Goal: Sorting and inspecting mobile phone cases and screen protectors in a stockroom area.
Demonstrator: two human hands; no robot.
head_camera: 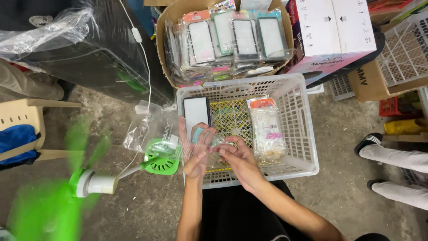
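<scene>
Both hands [218,154] hold a clear packet [209,145] (long axis upright).

Bare concrete floor [147,209]; beige plastic chair [24,118] at left.

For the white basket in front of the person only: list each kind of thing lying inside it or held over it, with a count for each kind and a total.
Dark-framed white flat panel, standing at the basket's left wall: 1
Clear packet with orange top, lying flat: 1
Clear packet held by left hand and right hand: 1
Total: 3
</scene>
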